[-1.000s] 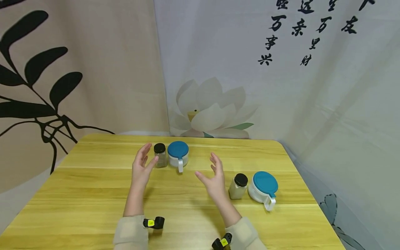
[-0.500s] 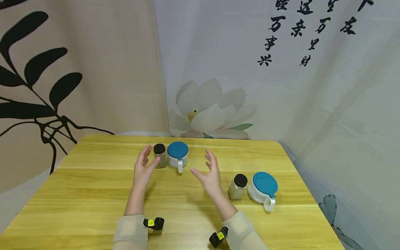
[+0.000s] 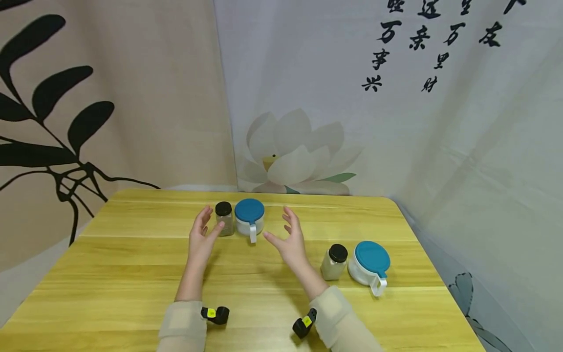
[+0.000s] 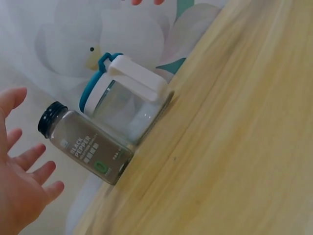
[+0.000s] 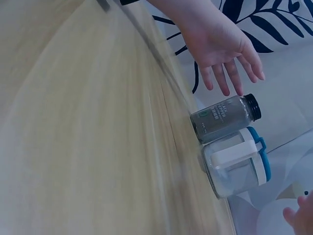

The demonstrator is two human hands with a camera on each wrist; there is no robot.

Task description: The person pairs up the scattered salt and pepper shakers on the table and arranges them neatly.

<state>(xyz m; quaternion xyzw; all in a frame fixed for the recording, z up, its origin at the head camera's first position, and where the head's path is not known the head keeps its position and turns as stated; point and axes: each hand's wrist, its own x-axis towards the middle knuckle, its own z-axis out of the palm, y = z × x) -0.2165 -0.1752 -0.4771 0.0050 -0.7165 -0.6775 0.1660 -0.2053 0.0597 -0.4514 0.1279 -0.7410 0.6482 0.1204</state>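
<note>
A black pepper jar [image 3: 226, 226] with a black lid stands upright near the far edge. Right beside it is a glass seasoning pot [image 3: 249, 220] with a blue lid and white handle. My left hand [image 3: 204, 240], fingers spread and relaxed, hovers to the left of the pepper jar; in the left wrist view a gap separates the hand [image 4: 22, 188] from the jar [image 4: 93, 147]. To the right of the pot, my right hand [image 3: 291, 244] is raised with its thumb and fingers apart, holding nothing. The pot's clear body [image 5: 234, 169] shows in the right wrist view.
Nearer on the right stand a second black-lidded jar [image 3: 333, 268], with pale contents, and a second blue-lidded pot [image 3: 369, 266]. All rest on a wooden table [image 3: 246, 278]. A printed curtain [image 3: 396, 146] hangs behind it. Small black cameras [image 3: 215, 314] sit on both wrists.
My right hand has moved left and slightly farther away, closer to the far pot. My left hand has barely shifted. The jars and pots stay where they were.
</note>
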